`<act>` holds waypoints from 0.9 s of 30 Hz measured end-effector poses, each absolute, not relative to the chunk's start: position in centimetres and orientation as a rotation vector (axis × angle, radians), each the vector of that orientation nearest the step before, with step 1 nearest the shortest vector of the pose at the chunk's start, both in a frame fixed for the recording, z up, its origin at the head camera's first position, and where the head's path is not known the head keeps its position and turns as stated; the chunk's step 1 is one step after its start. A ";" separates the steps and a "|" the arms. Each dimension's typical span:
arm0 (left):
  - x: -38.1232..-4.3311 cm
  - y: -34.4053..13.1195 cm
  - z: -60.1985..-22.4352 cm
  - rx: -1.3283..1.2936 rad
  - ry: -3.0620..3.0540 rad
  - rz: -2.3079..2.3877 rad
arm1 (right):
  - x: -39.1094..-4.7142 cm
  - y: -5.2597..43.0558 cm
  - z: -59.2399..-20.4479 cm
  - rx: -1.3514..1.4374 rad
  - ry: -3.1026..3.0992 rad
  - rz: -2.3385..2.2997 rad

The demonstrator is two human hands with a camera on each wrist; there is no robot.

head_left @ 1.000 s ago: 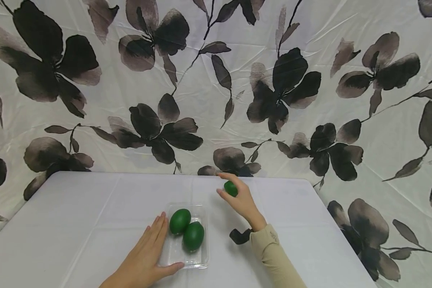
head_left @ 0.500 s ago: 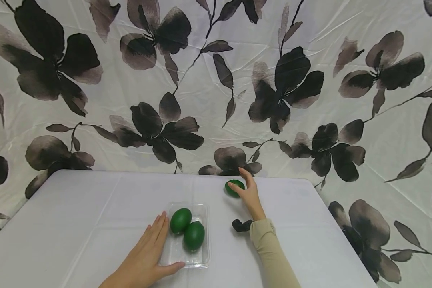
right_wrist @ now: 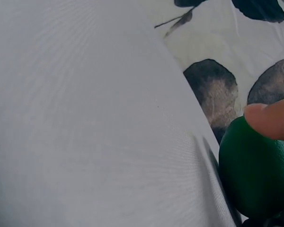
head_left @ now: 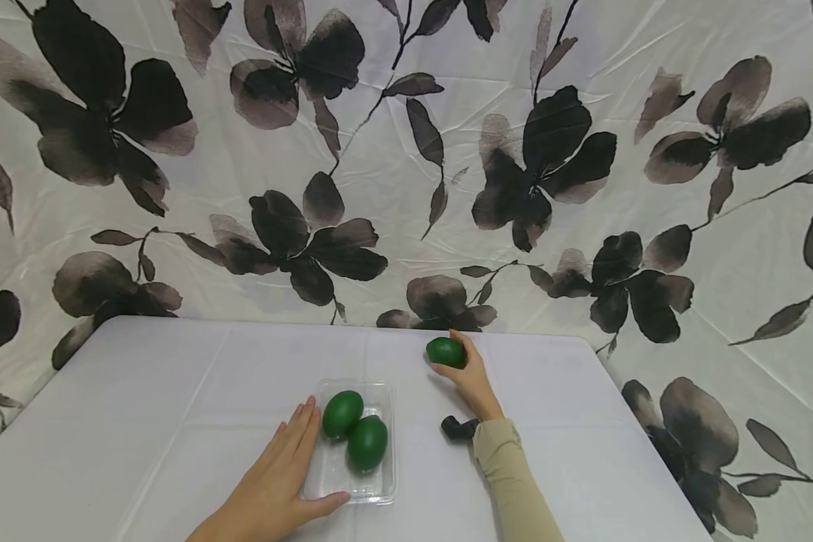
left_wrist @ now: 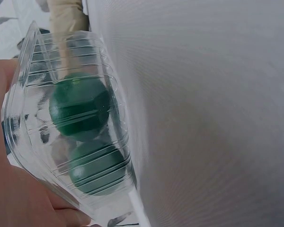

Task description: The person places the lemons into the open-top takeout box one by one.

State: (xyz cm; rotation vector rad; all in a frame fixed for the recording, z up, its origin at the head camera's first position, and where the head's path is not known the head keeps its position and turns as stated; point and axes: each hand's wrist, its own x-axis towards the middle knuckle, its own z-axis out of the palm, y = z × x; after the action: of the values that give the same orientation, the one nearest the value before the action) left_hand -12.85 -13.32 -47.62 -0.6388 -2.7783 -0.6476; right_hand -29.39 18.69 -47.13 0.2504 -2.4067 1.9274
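My right hand (head_left: pixel 473 376) grips a dark green lime (head_left: pixel 440 351) near the far edge of the table, thumb and fingers around it. In the right wrist view the thumb (right_wrist: pixel 270 120) lies on top of the glossy lime, which is partly cut off by the frame. My left hand (head_left: pixel 274 470) rests against a clear plastic box (head_left: pixel 325 482), straight fingers along its left side and thumb at its near edge. Two more limes lie inside the box, one lime (head_left: pixel 342 414) behind the other lime (head_left: pixel 367 444); the left wrist view shows them through the ribbed wall.
A small black curved object (head_left: pixel 459 429) sits by the right wrist, partly covered by the sleeve (head_left: pixel 515 474); I cannot tell its kind. The white-covered table (head_left: pixel 176 421) ends at a far edge just behind the right hand. A floral cloth (head_left: pixel 406 165) hangs behind it.
My right hand has moved slightly rightward, and its spread fingers have come together around the far lime. The left hand, the box and the two limes in it have kept their places.
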 end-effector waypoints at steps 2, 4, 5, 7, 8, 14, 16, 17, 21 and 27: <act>-12.9 -13.3 -47.6 -0.637 -2.782 -0.651 | -29.8 18.9 -47.9 0.242 -2.397 1.924; -12.9 -13.2 -47.5 -0.641 -2.778 -0.652 | -30.2 19.1 -48.9 0.238 -2.377 1.935; -12.9 -13.2 -47.5 -0.643 -2.774 -0.649 | -30.4 19.2 -49.4 0.238 -2.365 1.943; -12.9 -13.2 -47.5 -0.642 -2.765 -0.643 | -30.9 19.4 -50.3 0.237 -2.348 1.945; -12.9 -13.2 -47.5 -0.642 -2.765 -0.645 | -30.9 19.3 -50.4 0.231 -2.339 1.938; -12.9 -13.2 -47.3 -0.636 -2.784 -0.655 | -30.7 18.8 -51.1 0.158 -2.282 1.818; -12.9 -13.2 -47.3 -0.632 -2.788 -0.655 | -30.7 18.6 -51.3 0.141 -2.266 1.772; -12.9 -13.2 -47.3 -0.630 -2.788 -0.652 | -30.7 18.5 -51.4 0.137 -2.259 1.754; -12.8 -13.2 -47.2 -0.634 -2.779 -0.654 | -30.4 18.1 -51.6 0.131 -2.238 1.690; -12.8 -13.2 -47.1 -0.641 -2.778 -0.667 | -29.8 17.9 -51.4 0.108 -2.201 1.638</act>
State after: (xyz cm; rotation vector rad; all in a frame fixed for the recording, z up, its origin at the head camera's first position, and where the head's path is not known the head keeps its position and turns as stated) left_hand -12.79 -13.21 -47.14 -0.6412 -2.7776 -0.6667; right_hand -29.77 17.89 -51.43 0.1078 -2.2008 1.6375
